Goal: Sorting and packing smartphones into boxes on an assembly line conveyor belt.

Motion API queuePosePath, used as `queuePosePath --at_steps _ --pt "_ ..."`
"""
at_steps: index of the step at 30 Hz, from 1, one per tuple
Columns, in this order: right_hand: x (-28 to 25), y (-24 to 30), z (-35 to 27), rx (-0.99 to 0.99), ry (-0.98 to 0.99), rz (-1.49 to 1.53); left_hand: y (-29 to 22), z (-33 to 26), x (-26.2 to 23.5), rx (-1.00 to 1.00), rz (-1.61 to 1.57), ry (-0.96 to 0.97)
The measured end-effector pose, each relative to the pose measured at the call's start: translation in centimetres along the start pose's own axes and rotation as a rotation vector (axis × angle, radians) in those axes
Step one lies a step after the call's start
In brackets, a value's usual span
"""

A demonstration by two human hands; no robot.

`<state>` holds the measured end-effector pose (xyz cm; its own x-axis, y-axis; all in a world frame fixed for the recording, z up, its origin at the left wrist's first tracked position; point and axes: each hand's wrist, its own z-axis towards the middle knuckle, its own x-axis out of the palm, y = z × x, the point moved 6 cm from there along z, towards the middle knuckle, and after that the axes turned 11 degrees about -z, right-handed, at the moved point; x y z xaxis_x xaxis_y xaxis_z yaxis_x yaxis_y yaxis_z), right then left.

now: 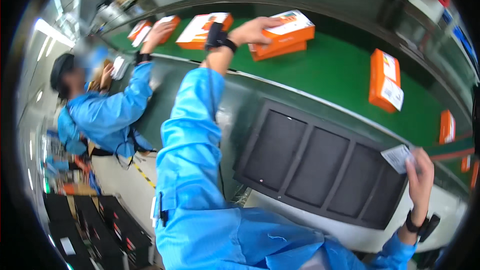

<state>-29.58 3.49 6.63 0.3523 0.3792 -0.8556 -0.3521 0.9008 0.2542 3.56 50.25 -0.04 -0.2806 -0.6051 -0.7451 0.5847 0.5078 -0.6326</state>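
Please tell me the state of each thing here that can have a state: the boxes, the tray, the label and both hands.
Left hand: stretched out, resting on the top box.
Stacked orange boxes: closed, two high, on the green belt.
Right hand: raised, grip shut on a small label.
Label: held, off the table.
Black tray: flat, compartments look empty.
Orange box: closed, lying apart on the belt.
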Motion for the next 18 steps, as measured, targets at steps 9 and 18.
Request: queuePosePath --at_steps 9,18 --pt "-0.2 1.3 1.2 0.116 0.179 0.178 -2.9 1.2 0.4 -0.201 -0.102 0.125" --pt "0.2 -1.7 -3.1 0.197 0.027 0.072 -2.9 0.9 3.6 0.012 0.122 0.009"
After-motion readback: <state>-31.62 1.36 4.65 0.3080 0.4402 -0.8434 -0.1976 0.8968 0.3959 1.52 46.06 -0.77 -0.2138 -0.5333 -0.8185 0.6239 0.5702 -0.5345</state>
